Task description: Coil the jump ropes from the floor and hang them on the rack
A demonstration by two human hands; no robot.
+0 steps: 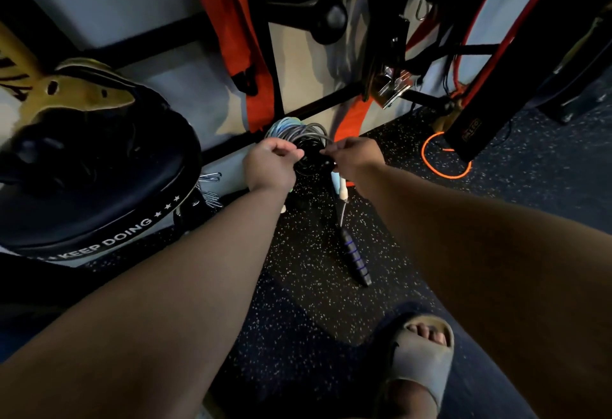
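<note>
The coiled ropes [299, 133], pinched by the left hand [270, 166] and right hand [356, 158] just below the rack bar [318, 107], should be kept tight while the dangling handle [356, 258] is gathered in.

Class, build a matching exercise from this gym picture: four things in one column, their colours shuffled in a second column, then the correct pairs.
Things:
1. dangling rope handle
2. cord loop on the floor
3. sandal
4. strap hanging on the rack

Colours:
A. bright orange outline
B. grey
C. black with blue bands
D. solid orange-red

Pairs: 1-C, 2-A, 3-B, 4-D
</note>
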